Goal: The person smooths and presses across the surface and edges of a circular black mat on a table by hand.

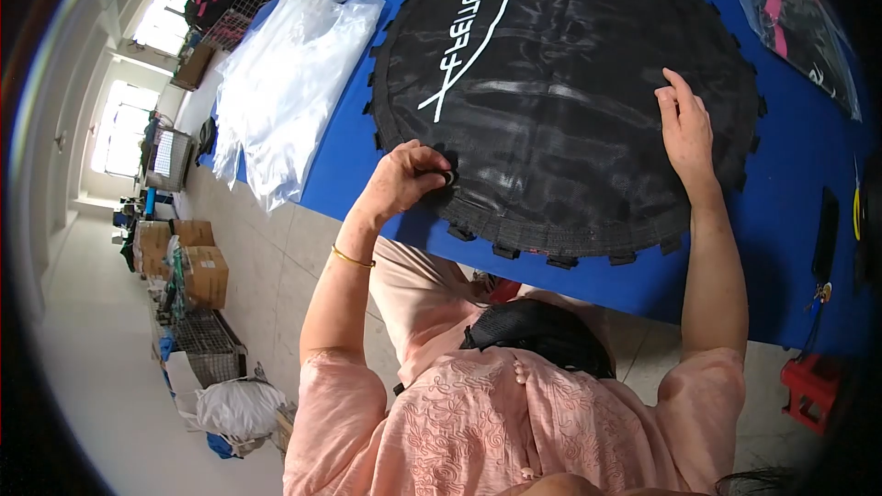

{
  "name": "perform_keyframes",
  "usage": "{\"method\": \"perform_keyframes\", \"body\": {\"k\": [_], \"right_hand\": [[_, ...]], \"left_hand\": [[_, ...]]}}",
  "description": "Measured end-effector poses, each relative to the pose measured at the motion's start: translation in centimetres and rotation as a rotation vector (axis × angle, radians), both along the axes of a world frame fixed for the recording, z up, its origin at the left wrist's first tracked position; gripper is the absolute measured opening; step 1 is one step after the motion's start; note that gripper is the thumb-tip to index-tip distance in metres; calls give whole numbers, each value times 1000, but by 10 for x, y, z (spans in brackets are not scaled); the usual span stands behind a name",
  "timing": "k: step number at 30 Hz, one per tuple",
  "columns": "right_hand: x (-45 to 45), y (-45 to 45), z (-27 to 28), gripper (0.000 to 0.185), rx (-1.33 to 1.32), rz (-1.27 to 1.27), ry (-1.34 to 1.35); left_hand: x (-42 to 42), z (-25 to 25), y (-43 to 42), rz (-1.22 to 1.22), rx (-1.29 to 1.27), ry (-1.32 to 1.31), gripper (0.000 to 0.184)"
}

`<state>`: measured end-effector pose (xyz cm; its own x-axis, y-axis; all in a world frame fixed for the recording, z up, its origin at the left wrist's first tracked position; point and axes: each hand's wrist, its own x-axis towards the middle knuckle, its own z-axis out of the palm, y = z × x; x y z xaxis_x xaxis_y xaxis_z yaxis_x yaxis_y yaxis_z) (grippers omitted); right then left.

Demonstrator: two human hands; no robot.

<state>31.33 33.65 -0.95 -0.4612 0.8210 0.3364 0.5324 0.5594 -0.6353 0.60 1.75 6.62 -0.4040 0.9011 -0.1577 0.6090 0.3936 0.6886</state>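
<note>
A round black trampoline mat [560, 119] with white lettering and a white curved stripe lies flat, with short tabs all around its rim. At its near left edge, my left hand [404, 182] pinches the rim, thumb and fingers closed on a dark tab with a small pale ring shape; the fingers partly hide it. Over the right part of the mat is my right hand [687, 133], its fingers extended and holding nothing. Whether its palm touches the fabric, I cannot tell.
The mat rests on a blue table [344, 161]. Clear plastic bags [294, 73] are piled at the left, and a bagged pink-and-black item [795, 28] lies at the far right. A dark strip-like tool [825, 234] is near the right edge. Cardboard boxes [204, 276] and a red stool [811, 390] stand on the floor.
</note>
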Motion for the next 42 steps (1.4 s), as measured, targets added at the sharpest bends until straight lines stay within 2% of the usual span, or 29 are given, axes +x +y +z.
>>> {"method": "perform_keyframes", "body": {"k": [5, 12, 14, 18, 20, 21, 24, 30, 34, 35, 37, 38, 42], "right_hand": [[0, -2, 3, 40, 10, 13, -10], [1, 1, -3, 39, 88, 28, -2], [1, 0, -3, 39, 92, 29, 12], [1, -2, -3, 40, 118, 39, 32], [0, 0, -3, 40, 125, 38, 38], [1, 1, -4, 41, 130, 42, 39], [0, 1, -6, 41, 142, 39, 44], [0, 0, -7, 43, 173, 31, 42], [0, 0, -6, 45, 167, 36, 31], [1, 0, -6, 45, 168, 35, 31], [0, 0, -7, 47, 175, 34, 31], [-1, -1, -6, 47, 177, 37, 33], [-1, 0, -6, 47, 152, 22, 14]], "left_hand": [[12, 7, 9, -122, -65, 44, 22], [2, 5, 10, -122, -65, 94, 23], [-17, -9, 9, -123, -40, 14, 23], [-8, 3, 20, -115, -104, 74, 22], [5, 9, 28, -184, -242, 61, 20], [14, 10, 32, -224, -234, 141, 20], [29, 0, 32, -290, -80, 149, 20], [5, 18, 27, -114, -302, 237, 28], [-2, 19, 32, -42, -439, 114, 33], [-5, 11, 33, -43, -438, 115, 33], [2, 0, 40, -244, -277, 38, 34], [3, -3, 41, -278, -284, 57, 33], [34, 19, 52, -222, -339, 68, 30]]}}
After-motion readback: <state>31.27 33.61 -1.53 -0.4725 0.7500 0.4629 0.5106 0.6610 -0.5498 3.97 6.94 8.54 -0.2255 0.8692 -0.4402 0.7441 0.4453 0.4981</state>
